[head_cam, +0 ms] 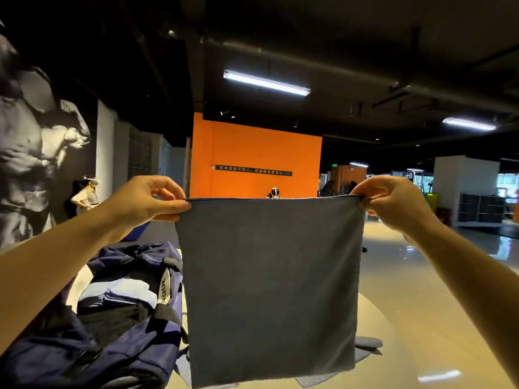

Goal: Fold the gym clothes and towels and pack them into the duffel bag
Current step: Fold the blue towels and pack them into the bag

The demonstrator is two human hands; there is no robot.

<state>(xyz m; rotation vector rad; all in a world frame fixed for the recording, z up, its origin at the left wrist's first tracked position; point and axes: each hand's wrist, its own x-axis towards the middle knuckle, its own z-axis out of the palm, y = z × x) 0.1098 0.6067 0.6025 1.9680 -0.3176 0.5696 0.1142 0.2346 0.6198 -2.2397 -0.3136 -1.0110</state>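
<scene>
Now the left hand (pixel 153 198) and right hand (pixel 393 202) pinch the gray towel's (pixel 269 290) top corners, holding it up beside the open duffel bag (pixel 92 332), and loose fingers could drop it.

This is a gym or fitness club. On the left wall hangs a large black-and-white mural (pixel 36 141) of a muscular torso. At the far middle stands a bright orange wall (pixel 252 153) bearing a dark slogan strip (pixel 254 170). Overhead, a black open ceiling carries exposed pipes and tube lights (pixel 266 82). The polished floor (pixel 421 262) runs far right toward cubby lockers (pixel 480 209) and what look like exercise machines, too small to tell for sure.
</scene>
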